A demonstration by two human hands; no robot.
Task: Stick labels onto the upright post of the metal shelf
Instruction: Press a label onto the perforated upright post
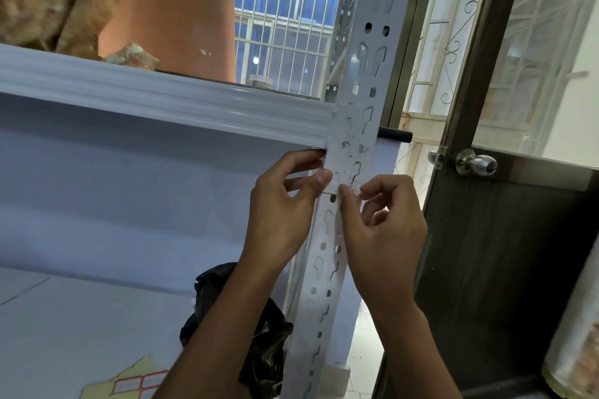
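Observation:
The white perforated upright post [327, 253] of the metal shelf runs down the middle of the head view. A clear label [345, 168] lies over the post just below the shelf beam [162, 100]. My left hand [285, 204] holds the label's left edge against the post with thumb and fingertips. From the right, my right hand [379, 223] pinches the label's lower right edge between thumb and forefinger. On the lower shelf, at the bottom left, lies a yellow backing sheet with red-bordered labels [136, 382].
A black plastic bag [259, 343] sits on the lower shelf beside the post. A dark door [505, 253] with a metal knob [476, 162] stands close on the right. Brown sacks and an orange container rest on the upper shelf.

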